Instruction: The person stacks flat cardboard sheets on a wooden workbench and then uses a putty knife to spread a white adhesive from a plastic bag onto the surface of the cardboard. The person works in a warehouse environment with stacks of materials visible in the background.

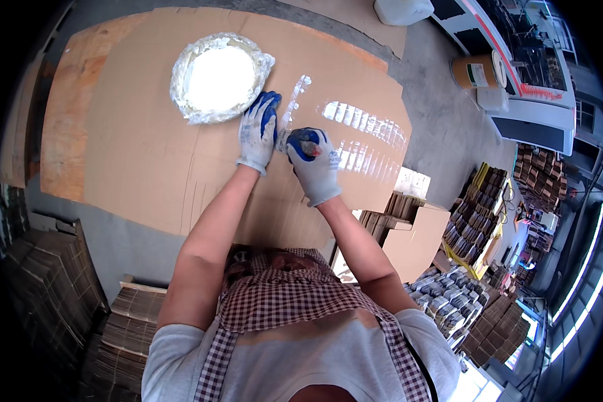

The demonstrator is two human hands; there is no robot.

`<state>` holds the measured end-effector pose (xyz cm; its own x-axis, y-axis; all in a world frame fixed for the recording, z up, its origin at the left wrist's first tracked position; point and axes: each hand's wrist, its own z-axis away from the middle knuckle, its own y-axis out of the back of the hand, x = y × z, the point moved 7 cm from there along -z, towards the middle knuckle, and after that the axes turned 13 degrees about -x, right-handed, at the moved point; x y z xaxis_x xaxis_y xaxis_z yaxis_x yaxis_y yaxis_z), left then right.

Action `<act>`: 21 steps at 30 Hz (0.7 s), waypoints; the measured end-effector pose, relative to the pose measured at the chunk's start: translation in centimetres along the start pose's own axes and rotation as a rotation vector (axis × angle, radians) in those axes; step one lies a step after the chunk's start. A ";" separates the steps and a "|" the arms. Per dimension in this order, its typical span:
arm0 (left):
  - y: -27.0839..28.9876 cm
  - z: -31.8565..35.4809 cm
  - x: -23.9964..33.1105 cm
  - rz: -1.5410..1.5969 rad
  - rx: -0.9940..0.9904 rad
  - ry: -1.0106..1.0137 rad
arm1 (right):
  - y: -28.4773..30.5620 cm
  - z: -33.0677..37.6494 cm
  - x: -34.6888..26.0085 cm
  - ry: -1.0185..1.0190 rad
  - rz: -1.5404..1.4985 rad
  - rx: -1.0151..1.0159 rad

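A large brown cardboard sheet [154,147] covers the worktable before me. My left hand [258,130], in a white glove with blue-coated fingers, lies on it with the fingers stretched out. Close beside it my right hand [314,164], gloved alike, is closed round a small dark thing with a reddish spot, mostly hidden by the fingers. Ahead of the right hand, a column of shiny clear pieces [295,100] runs along the cardboard. To its right lie rows of shiny whitish strips [365,120]. Just beyond my left fingertips sits a round, film-wrapped bundle [221,77] with a glaring white centre.
Bare plywood [67,141] shows at the table's left end. Stacks of flattened cardboard [130,315] stand at the lower left, and more cardboard [415,241] at the right. A brown drum [479,70] and a white machine [532,127] stand at the far right.
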<state>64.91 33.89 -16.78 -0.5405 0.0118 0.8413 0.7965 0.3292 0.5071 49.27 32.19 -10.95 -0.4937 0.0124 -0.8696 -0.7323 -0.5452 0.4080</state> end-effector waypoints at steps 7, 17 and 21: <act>0.5 -0.3 -0.2 0.097 0.022 -0.016 | -1.2 2.6 -1.0 0.110 0.081 0.003; 0.0 -0.1 -0.6 0.123 0.011 -0.043 | -0.4 5.4 0.9 0.072 0.289 0.039; 0.3 0.3 -1.4 0.054 0.016 -0.027 | 7.8 7.3 7.8 -0.205 0.303 0.203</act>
<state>65.82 34.26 -17.83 -0.5042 0.0552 0.8618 0.8202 0.3428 0.4580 36.22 34.15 -12.53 -0.7690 0.0545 -0.6369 -0.6071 -0.3741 0.7010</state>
